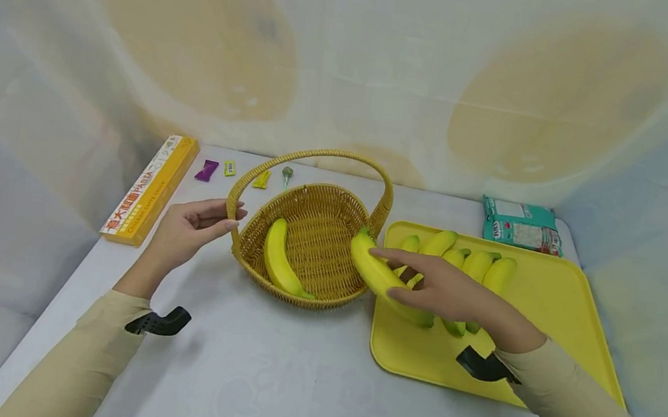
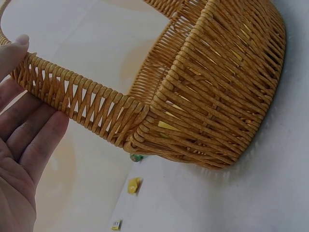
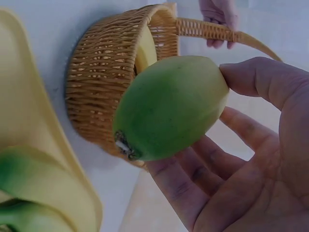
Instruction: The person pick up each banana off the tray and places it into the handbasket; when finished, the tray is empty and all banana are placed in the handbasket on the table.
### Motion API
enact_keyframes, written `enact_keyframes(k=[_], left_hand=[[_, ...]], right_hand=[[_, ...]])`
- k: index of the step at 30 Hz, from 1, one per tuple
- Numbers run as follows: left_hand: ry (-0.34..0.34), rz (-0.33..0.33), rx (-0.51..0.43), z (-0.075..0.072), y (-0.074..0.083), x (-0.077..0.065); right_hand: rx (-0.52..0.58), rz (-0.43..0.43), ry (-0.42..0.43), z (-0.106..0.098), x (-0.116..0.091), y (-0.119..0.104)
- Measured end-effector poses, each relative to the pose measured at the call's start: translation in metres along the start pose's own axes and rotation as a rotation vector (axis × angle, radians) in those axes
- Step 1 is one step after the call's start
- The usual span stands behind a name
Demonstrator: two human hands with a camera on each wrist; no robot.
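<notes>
Right hand (image 1: 450, 292): thumb and fingers grasp a banana (image 1: 375, 272) by its sides, above the left edge of the tray (image 1: 554, 320) and beside the basket (image 1: 327, 242).
Slippery skin: the hold looks light, so the fruit could swivel or drop to the tabletop (image 1: 291, 387).
Left hand (image 1: 188, 224): fingers pinch the handle (image 1: 340, 154) on its left side — a hard tug could tip or drag the basket.
Woven rim: carried too low, the held banana might catch it or the handle's right foot.
Banana in the basket (image 1: 281, 261): lies along the left inside; anything dropped carelessly could strike it.
Tray bananas (image 1: 477, 268): partly behind the right hand, so their number is uncertain.
Hard to tell: whether the held banana touches the rim — its far end is hidden in the right wrist view.
</notes>
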State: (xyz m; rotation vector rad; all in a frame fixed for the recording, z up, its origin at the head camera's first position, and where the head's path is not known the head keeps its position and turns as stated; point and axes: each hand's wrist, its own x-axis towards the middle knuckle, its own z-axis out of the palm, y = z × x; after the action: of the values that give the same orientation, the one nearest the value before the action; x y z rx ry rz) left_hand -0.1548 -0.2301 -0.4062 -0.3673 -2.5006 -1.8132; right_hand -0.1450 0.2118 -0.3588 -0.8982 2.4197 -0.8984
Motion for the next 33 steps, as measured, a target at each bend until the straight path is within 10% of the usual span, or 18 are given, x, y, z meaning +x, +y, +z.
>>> enact_keyframes(k=[21, 33], left_hand=[[-0.005, -0.006, 0.012, 0.0, -0.001, 0.001], [0.0, -0.016, 0.005, -0.001, -0.001, 0.001]], right_hand=[[-0.041, 0.149, -0.187, 0.019, 0.133, -0.008], [-0.114, 0.153, -0.224, 0.044, 0.173, -0.007]])
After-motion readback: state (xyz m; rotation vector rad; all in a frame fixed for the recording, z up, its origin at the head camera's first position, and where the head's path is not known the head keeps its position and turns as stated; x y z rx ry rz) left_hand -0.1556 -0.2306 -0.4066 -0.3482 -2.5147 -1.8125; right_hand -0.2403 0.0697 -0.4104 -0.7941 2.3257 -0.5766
